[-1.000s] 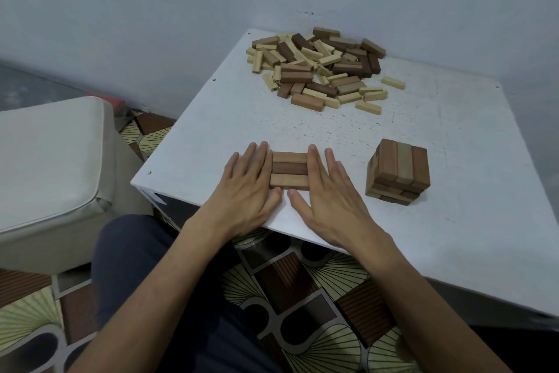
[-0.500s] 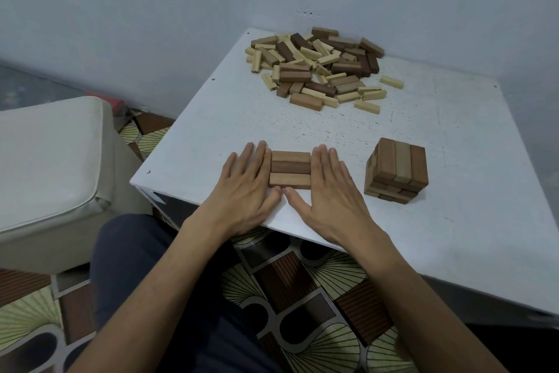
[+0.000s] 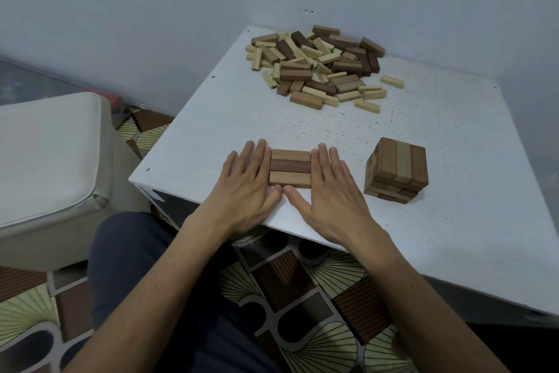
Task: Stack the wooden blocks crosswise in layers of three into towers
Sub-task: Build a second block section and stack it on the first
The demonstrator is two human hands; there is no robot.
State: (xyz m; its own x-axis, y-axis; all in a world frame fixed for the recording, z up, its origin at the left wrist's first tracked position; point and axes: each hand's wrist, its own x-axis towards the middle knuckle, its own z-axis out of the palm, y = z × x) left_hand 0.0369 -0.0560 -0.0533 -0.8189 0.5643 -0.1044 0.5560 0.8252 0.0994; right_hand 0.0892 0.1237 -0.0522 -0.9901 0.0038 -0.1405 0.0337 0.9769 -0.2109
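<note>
Head view, and I see a row of three blocks [image 3: 290, 168] lying flat, side by side, near the front edge of the white desk [image 3: 438, 136]. They are smooth rectangular bars of wood, two tan with a darker brown one between. The left grip [image 3: 242, 191] lies flat with straight fingers against the row's left ends, and the right grip [image 3: 329, 191] does the same against the right ends. Both are spread wide and clasp nothing, and the thumb tips nearly meet along the row's near side.

To the right, apart from the right grip, stands a finished tower [image 3: 396, 173] of crosswise layers, its top three blocks running away from me. A loose pile of blocks [image 3: 317, 67], pale, tan and dark, sits at the far corner against the grey wall [image 3: 151, 24]. The desk surface is speckled and scuffed, with bare room between pile and row. A patterned floor [image 3: 302, 297] shows below the edge, and a white padded seat [image 3: 45, 161] stands at left.
</note>
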